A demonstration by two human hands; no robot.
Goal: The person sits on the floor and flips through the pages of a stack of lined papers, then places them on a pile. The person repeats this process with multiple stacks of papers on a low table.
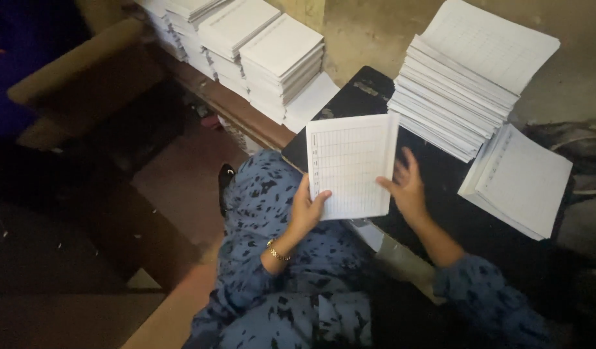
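Left hand [305,210] fingers pinching ruled booklet [351,165], right hand [408,187] fingers spread beside it, booklet stacks [469,84] near

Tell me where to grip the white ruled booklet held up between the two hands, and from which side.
Grip the white ruled booklet at its lower left edge, coming from the left, thumb on the front: the left hand pinches it there already. The right hand is open at its right edge, and the booklet stands nearly upright.
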